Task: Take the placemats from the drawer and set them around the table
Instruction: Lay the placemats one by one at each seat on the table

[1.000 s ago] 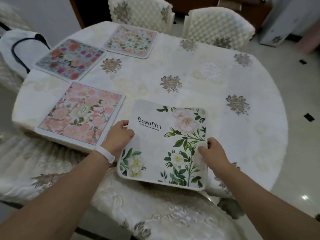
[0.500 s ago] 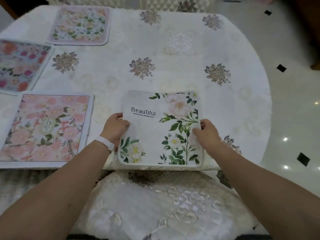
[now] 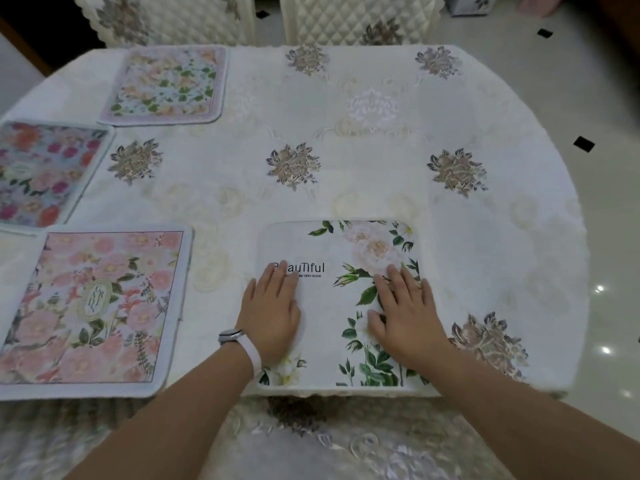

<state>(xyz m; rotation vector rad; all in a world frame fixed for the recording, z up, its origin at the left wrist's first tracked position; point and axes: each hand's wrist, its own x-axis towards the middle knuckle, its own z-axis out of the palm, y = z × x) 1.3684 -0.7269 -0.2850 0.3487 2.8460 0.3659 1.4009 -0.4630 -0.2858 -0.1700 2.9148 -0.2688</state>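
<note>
– So, where has the fourth mat ended up?
– Flat on the surface (image 3: 346, 188), at the near edge, right in front of the person. It's the white mat (image 3: 332, 327), with green leaves and pale blooms down its right side. Both hands lie on it palms down, fingers straight, gripping nothing. The left hand (image 3: 273, 313) rests on the left half. The right hand (image 3: 405, 317) rests on the right half, over the leaves.
– Anything in the way?
– Only the hands are on top of it. A pink mat (image 3: 93, 306) lies to its left along the same edge, apart from it. Beyond that a red-and-blue mat (image 3: 41, 171) sits at the left rim, partly out of sight, and a pale mat (image 3: 166, 83) lies at the far side. Two quilted chairs (image 3: 360, 15) stand behind the far edge. A covered chair (image 3: 311, 445) sits below the near edge, under the arms.
– Can you read the print?
– "BeauTiful", though the left fingertips cover the first letters. The small line beneath ends "BE VERY GOOD". The pink mat carries an oval label, but its lettering is too small for me.
– And the wrist?
– A watch (image 3: 230, 336) on a white strap, left wrist.
</note>
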